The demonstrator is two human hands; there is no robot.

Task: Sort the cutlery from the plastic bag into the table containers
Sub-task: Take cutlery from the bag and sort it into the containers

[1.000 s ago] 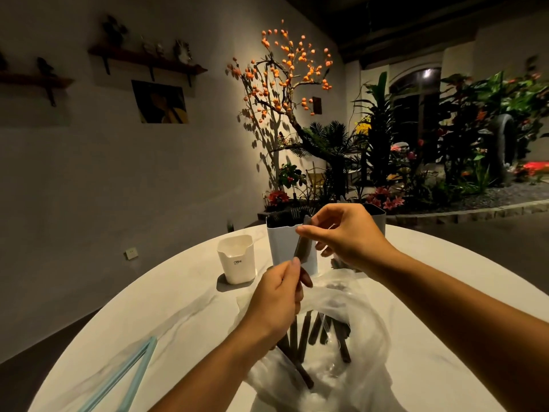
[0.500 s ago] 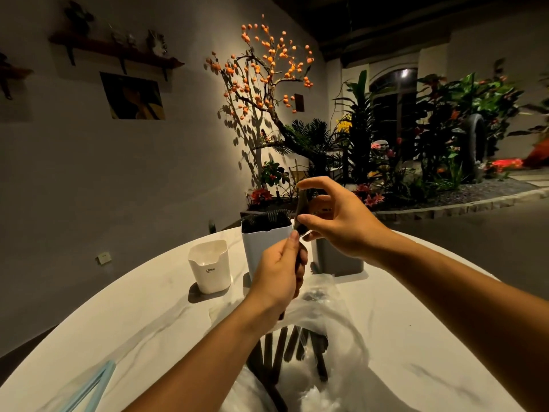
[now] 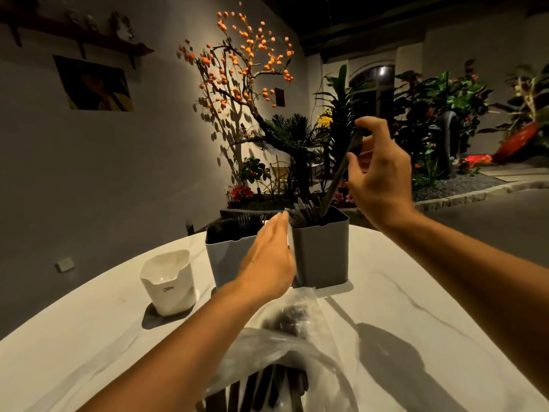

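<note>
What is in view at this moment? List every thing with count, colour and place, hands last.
table: one, white marbled, round, foreground.
white cup: one, white, table left.
light bin: one, pale grey, centre, dark forks inside.
dark bin: one, dark grey, right of the light bin, dark cutlery inside.
knife: one, dark, tip in the dark bin, top in the right hand.
bag: one, clear plastic, near edge, dark cutlery inside.
tree: one, orange fruit, by the wall.
plants: several, green with red flowers, back right.
shelf: one, dark, wall upper left.
picture: one, dark and yellow, under the shelf.
left hand: open, fingers straight, before the bins.
right hand: pinches the knife.
</note>
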